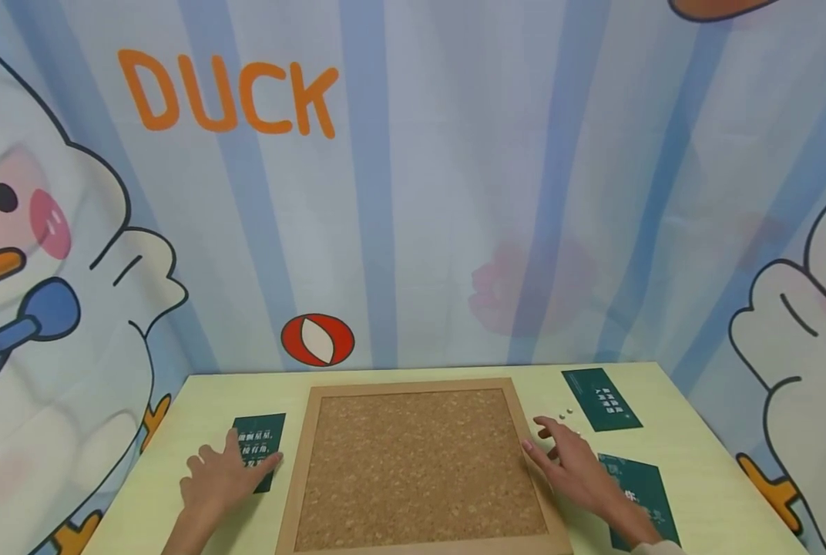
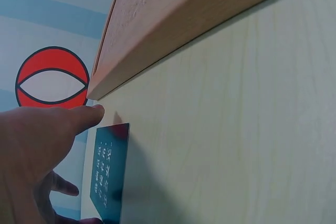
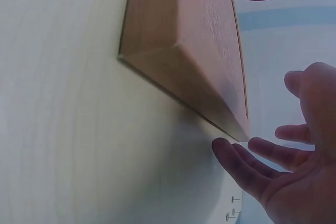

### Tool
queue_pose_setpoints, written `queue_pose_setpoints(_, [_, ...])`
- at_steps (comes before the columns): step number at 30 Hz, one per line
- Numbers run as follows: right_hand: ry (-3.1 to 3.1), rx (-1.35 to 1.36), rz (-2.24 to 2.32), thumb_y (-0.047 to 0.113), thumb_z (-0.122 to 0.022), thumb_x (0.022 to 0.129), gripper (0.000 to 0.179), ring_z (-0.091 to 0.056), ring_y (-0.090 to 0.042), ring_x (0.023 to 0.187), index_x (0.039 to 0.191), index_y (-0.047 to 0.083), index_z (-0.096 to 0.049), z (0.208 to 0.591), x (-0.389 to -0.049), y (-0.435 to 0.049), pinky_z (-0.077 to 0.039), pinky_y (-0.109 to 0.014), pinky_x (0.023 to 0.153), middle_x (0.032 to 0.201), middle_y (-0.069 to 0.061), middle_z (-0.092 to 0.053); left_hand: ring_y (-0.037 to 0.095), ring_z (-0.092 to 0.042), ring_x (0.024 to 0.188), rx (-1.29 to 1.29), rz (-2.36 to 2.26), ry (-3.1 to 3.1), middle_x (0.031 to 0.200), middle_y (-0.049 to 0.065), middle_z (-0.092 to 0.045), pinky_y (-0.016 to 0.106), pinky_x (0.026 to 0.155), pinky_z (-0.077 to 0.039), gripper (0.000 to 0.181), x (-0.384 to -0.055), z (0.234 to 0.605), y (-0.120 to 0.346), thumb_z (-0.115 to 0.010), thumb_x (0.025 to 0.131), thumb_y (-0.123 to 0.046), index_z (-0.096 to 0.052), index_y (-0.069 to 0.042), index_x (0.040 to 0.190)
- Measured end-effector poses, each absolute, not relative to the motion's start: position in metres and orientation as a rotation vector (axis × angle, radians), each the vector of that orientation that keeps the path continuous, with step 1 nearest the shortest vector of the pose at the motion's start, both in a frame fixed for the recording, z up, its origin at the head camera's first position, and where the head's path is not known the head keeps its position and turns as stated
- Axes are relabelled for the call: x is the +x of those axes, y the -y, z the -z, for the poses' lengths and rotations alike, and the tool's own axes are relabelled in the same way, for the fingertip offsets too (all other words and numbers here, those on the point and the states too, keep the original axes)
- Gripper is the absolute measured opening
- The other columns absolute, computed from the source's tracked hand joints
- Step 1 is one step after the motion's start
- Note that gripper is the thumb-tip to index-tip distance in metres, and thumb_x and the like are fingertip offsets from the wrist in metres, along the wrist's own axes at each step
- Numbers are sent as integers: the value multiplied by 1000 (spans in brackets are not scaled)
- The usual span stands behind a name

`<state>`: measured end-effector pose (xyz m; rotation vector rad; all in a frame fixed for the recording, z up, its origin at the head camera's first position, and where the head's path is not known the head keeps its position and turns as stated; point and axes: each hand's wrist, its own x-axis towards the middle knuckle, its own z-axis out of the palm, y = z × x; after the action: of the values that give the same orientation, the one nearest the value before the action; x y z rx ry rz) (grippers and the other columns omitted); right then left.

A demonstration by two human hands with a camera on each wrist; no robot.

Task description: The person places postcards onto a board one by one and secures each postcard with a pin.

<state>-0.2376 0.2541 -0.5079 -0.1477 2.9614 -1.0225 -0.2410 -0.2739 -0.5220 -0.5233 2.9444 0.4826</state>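
A wood-framed cork board (image 1: 416, 462) lies flat on the table between the hands. To its left, my left hand (image 1: 213, 482) is over a dark green card (image 1: 269, 432) with white printed characters, fingers spread. In the left wrist view the thumb points toward the frame's corner, with the same card (image 2: 111, 171) below it. My right hand (image 1: 574, 469) hovers by the board's right edge, its fingers loosely bent and holding nothing. Just beyond those fingertips stand several small push pins (image 3: 233, 199), tiny in the head view.
Two more dark green cards lie on the right: one far back (image 1: 602, 399), one nearer (image 1: 652, 493), partly hidden by the right forearm. Behind the pale table (image 1: 704, 455) hangs a blue-striped curtain (image 1: 441, 193) with duck drawings and orange lettering.
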Motion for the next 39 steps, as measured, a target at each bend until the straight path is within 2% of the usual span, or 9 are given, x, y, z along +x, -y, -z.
queue_pose_setpoints(10, [-2866, -5, 1150, 29, -68, 103, 55, -69, -21, 84, 143, -5, -51, 514, -234, -253, -59, -34, 65, 107, -13, -70, 64, -39, 120, -556, -584, -2919, 122, 49, -38, 72, 94, -42, 122, -242, 520, 275, -80, 77, -69, -28, 16, 148])
queue_pose_setpoints(16, [-2845, 5, 1117, 23, -71, 101, 50, -68, -20, 85, 140, -5, -56, 516, -237, -253, -59, -35, 68, 105, -10, -70, 64, -38, 121, -668, -676, -2843, 125, 51, -34, 72, 96, -42, 128, -242, 516, 277, -86, 72, -64, -20, 15, 149])
queue_pose_setpoints(20, [-2868, -28, 1070, 19, -73, 99, 44, -68, -18, 82, 135, -4, -61, 517, -236, -253, -59, -35, 70, 102, -7, -70, 67, -36, 122, -645, -738, -2829, 125, 52, -31, 72, 94, -42, 130, -239, 513, 279, -89, 70, -59, -17, 15, 149])
queue_pose_setpoints(22, [-2871, -38, 1066, 16, -74, 98, 41, -68, -17, 81, 132, -4, -63, 518, -236, -253, -59, -34, 69, 100, -6, -70, 68, -36, 120, -601, -786, -2826, 124, 52, -28, 73, 93, -43, 130, -237, 511, 281, -91, 71, -56, -14, 14, 150])
queue_pose_setpoints(25, [-2880, -47, 1061, 13, -74, 97, 38, -67, -17, 79, 130, -3, -65, 518, -236, -253, -58, -34, 68, 99, -6, -69, 63, -45, 108, -540, -882, -2826, 121, 49, -24, 70, 90, -46, 126, -235, 510, 283, -93, 73, -46, -12, 12, 150])
queue_pose_setpoints(28, [-2890, -55, 1055, 12, -75, 97, 37, -67, -17, 79, 129, -2, -65, 518, -236, -253, -58, -34, 68, 100, -6, -69, 53, -51, 92, -494, -972, -2829, 118, 44, -20, 66, 86, -48, 119, -233, 510, 285, -93, 75, -36, -13, 10, 150])
queue_pose_setpoints(30, [-2898, -57, 1048, 12, -75, 97, 36, -66, -17, 79, 129, -1, -66, 518, -237, -253, -58, -33, 68, 100, -6, -69, 50, -51, 89, -466, -1003, -2838, 118, 44, -18, 64, 84, -48, 115, -233, 509, 287, -93, 76, -31, -15, 10, 150])
queue_pose_setpoints(34, [-2894, -53, 1044, 11, -75, 96, 35, -66, -17, 79, 128, -1, -66, 518, -238, -253, -58, -33, 67, 99, -6, -69, 53, -50, 96, -412, -1044, -2861, 119, 45, -19, 66, 88, -47, 109, -235, 509, 289, -90, 79, -28, -15, 11, 149])
queue_pose_setpoints(39, [-2878, -36, 1060, 11, -75, 97, 35, -66, -17, 80, 129, -2, -65, 517, -239, -253, -58, -33, 67, 100, -6, -68, 55, -48, 107, -299, -1179, -2898, 121, 46, -31, 66, 93, -44, 105, -241, 507, 284, -83, 84, -22, -10, 12, 150])
